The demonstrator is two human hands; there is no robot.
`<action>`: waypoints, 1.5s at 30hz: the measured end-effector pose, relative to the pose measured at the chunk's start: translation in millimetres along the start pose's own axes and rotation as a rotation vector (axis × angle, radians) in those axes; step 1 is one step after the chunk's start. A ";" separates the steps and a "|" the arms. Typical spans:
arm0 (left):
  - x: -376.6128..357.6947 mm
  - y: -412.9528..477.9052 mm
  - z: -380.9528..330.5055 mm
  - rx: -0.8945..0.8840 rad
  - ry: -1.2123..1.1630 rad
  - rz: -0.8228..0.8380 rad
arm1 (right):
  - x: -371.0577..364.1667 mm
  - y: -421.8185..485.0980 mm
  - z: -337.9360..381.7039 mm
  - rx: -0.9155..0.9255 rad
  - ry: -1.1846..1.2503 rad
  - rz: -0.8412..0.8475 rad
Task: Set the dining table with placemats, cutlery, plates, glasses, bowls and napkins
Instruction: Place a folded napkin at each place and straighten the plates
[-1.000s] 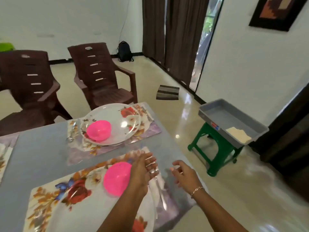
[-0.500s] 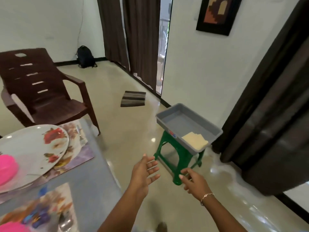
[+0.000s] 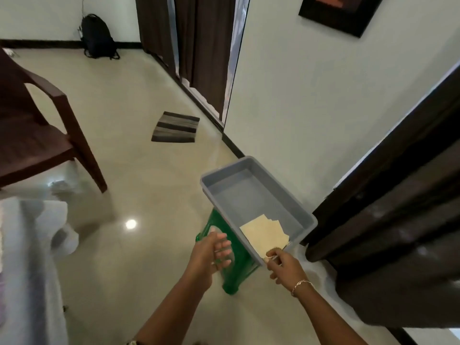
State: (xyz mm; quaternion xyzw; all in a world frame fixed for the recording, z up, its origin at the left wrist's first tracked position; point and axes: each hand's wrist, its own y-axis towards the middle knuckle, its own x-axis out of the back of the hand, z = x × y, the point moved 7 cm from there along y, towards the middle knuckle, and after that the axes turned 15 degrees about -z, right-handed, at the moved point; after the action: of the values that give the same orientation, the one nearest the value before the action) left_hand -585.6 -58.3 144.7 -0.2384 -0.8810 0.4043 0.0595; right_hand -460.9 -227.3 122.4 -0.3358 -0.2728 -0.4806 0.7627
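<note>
Cream paper napkins (image 3: 265,234), a small fanned stack, lie in the near end of a grey plastic tray (image 3: 239,192), and they are what this step is after. Nearest, at five o'clock of the view, the right hand (image 3: 281,263), with a thin bracelet (image 3: 301,283) at the wrist, has its thumb and forefinger closed together on the stack's near corner at the tray rim, apparently pinching it, though blur softens the contact. At nine o'clock of it the left hand (image 3: 211,252) hangs with fingers loosely apart, holding nothing, above the green stool (image 3: 236,277) that carries the tray. A blurred corner of the dining table (image 3: 29,245) shows at eight o'clock. Further out stand a brown plastic chair (image 3: 37,135) at ten o'clock, a striped mat (image 3: 176,127) near twelve, then a dark backpack (image 3: 98,37) against the far wall, brown curtains (image 3: 199,46) and a framed picture (image 3: 341,11) at one o'clock. The tray overhangs the stool on both ends, so a pull against its near rim could probably tip or slide it off. A corner pinch may also lift one sheet and drag the others loose, or tear thin paper. No brand, label or writing can be read anywhere.
</note>
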 end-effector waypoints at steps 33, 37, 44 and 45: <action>-209.3 201.7 22.5 0.233 0.295 -0.372 | -105.2 384.6 -146.8 -0.190 -0.170 0.407; -202.5 207.3 29.3 0.241 0.283 -0.396 | -120.2 391.9 -147.3 -0.242 -0.128 0.425; -183.1 197.0 36.8 0.233 0.186 -0.446 | -132.9 385.5 -140.4 -0.179 -0.246 0.485; -180.2 194.4 37.8 0.232 0.171 -0.453 | -131.5 385.1 -139.1 -0.167 -0.254 0.467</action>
State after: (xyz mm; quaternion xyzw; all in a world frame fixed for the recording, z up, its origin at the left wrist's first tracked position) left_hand -366.1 -59.8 -8.7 -0.0601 -0.8515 0.4572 0.2497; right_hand -146.1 -142.4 -158.1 -0.5087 -0.2410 -0.2668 0.7823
